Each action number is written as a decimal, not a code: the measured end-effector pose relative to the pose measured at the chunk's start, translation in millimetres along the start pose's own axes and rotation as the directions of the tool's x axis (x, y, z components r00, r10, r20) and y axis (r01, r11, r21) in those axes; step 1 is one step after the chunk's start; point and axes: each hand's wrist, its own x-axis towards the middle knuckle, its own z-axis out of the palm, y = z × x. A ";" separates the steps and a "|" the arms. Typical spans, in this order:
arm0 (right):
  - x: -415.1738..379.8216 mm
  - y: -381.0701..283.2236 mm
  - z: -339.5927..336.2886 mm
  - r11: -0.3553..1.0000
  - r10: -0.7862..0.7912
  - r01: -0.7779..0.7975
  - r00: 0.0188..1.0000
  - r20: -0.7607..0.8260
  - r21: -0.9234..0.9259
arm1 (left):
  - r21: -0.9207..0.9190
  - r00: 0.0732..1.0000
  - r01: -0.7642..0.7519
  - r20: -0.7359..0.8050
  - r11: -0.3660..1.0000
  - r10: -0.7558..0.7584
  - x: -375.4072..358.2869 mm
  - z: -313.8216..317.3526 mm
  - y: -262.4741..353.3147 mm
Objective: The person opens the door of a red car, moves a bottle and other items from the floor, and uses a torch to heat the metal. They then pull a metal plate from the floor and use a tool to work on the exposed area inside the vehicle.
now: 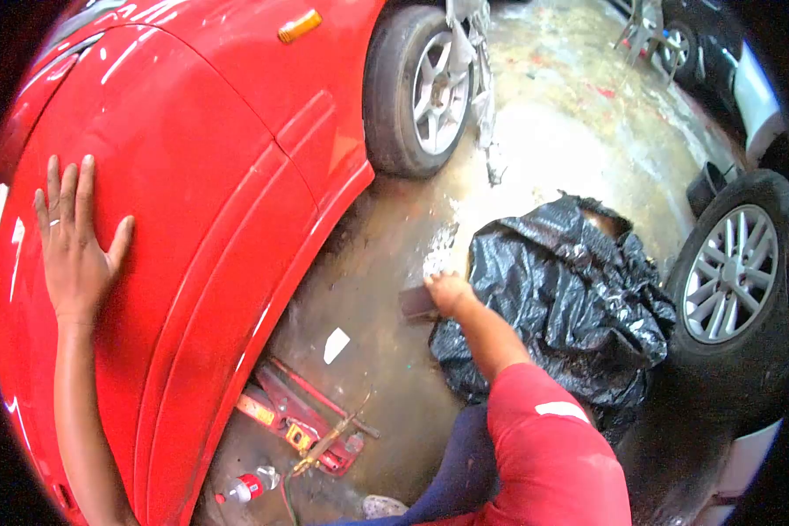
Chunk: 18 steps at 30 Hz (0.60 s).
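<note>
My left hand (pixel 77 245) lies flat on the door of a glossy red car (pixel 197 202), fingers spread and a ring on one of them. Well away from the car's side, over the floor, my right hand (pixel 448 292) is closed around a dark rectangular block (pixel 417 303). What the block is for cannot be made out, and its right end is hidden by my fingers. Just right of that hand is a crumpled black plastic sheet (pixel 552 280), partly covered by my forearm.
A red floor jack (pixel 298 421) and a plastic bottle (pixel 247 485) lie beside the car's lower edge. A white scrap (pixel 335 344) is on the floor. The car's front wheel (pixel 421 92) stands ahead; another vehicle's wheel (pixel 732 272) is at right.
</note>
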 end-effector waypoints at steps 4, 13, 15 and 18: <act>-32.2 -14.2 -33.3 0.986 0.099 -0.073 0.980 -0.171 0.152 | -0.041 0.997 0.066 0.038 0.997 -0.064 10.2 -28.9 0.4; -232.5 -49.0 -117.6 0.648 0.452 -0.456 0.875 0.175 0.610 | -0.292 0.999 0.048 0.023 0.955 -0.043 10.5 -55.6 -26.6; -284.2 -57.9 -127.7 0.716 0.400 -0.351 0.915 0.058 0.603 | -0.394 0.996 0.056 0.088 0.918 -0.023 9.9 -50.1 -39.2; -352.8 -85.5 -166.1 0.600 0.489 -0.553 0.825 0.283 0.578 | -0.513 0.995 0.029 0.096 0.858 0.024 14.5 -53.3 -60.3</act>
